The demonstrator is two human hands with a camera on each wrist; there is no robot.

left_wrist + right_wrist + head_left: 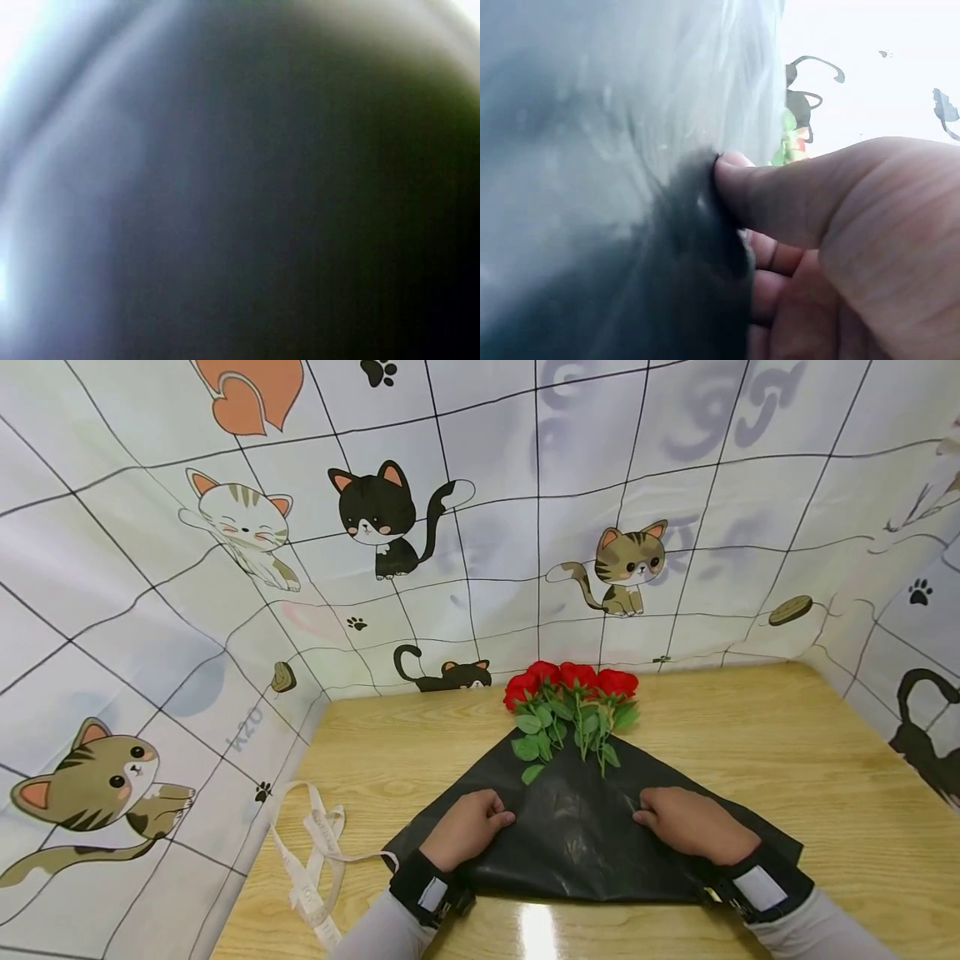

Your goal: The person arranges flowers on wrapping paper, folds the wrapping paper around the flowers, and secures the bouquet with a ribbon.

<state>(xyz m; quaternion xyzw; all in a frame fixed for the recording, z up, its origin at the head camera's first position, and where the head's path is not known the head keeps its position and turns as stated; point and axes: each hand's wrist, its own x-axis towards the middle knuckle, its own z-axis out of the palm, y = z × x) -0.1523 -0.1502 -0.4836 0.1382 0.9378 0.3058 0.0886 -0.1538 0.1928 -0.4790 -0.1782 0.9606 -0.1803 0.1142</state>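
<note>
One black sheet (573, 843), folds pinched thumb-to-finger by left grip (467, 828) and right grip (696, 823).

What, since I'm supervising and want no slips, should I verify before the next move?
1. Right hand pinching the black sheet: ok.
2. Left hand at the sheet, fingers curled: ok.
3. Red roses with blooms beyond the sheet's far edge: ok.
4. White ribbon well away from the sheet: not ok, one stretch reaches its left corner.
5. Left wrist view readable: not ok, blurred.
</note>
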